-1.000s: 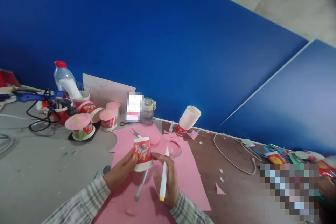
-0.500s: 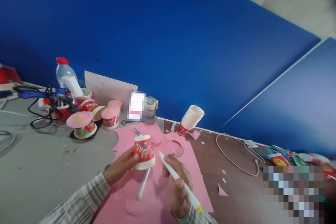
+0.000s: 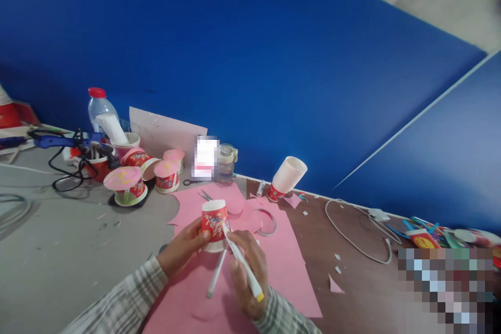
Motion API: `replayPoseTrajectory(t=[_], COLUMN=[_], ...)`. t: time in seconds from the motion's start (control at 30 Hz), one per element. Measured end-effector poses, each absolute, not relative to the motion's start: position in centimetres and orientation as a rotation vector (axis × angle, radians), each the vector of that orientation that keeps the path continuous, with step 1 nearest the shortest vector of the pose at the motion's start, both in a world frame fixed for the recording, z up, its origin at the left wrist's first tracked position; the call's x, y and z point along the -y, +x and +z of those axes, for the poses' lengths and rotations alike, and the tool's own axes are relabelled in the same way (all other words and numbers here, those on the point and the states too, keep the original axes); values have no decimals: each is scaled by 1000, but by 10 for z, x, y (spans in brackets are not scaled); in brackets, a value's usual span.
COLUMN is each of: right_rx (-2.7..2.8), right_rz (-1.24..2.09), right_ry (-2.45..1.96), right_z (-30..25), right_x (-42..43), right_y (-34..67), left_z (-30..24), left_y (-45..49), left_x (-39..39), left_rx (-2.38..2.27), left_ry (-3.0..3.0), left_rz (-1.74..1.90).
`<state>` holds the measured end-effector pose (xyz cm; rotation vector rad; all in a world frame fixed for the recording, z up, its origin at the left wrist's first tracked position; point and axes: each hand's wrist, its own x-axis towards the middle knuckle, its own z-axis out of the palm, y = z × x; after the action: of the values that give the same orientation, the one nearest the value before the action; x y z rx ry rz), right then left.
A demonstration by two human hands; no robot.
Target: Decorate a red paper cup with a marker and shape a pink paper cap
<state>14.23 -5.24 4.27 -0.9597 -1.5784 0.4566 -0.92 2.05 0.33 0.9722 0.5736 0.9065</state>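
My left hand (image 3: 187, 244) is closed round the side of a red and white paper cup (image 3: 214, 219), which is held upside down over pink paper (image 3: 282, 271). A white marker (image 3: 246, 269) with a yellow end is gripped in my right hand (image 3: 252, 266). Its yellow tip meets or nearly meets the printed side of the cup. Under the cup, a second pale marker (image 3: 216, 276) lies on the paper. Scissors (image 3: 205, 195) rest behind the cup, and a ring-shaped roll (image 3: 270, 223) lies to its right.
Cups with pink paper tops (image 3: 166, 172) stand at the left, near a blue glue gun (image 3: 58, 141) and a bottle (image 3: 102, 109). A glass jar (image 3: 226, 164) and a leaning cup stack (image 3: 287, 177) are by the blue partition. A white cable (image 3: 352, 250) lies right.
My right hand has moved left and brought the marker's tip from beside the cup to its printed side. My left hand keeps hold of the cup in about the same place.
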Motion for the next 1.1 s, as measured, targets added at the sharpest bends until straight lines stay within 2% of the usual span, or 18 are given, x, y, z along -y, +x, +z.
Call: replayPoseTrajectory(t=[0.2, 1.1], right_rx=[1582, 1628], right_rz=[497, 483], right_ry=[-978, -994], right_z=[39, 44], right_x=[50, 50], right_y=[143, 142], left_z=[3, -3], left_y=[-7, -9], left_x=[-20, -20], left_rx=[-557, -550], left_ry=[978, 980], left_rz=[998, 968])
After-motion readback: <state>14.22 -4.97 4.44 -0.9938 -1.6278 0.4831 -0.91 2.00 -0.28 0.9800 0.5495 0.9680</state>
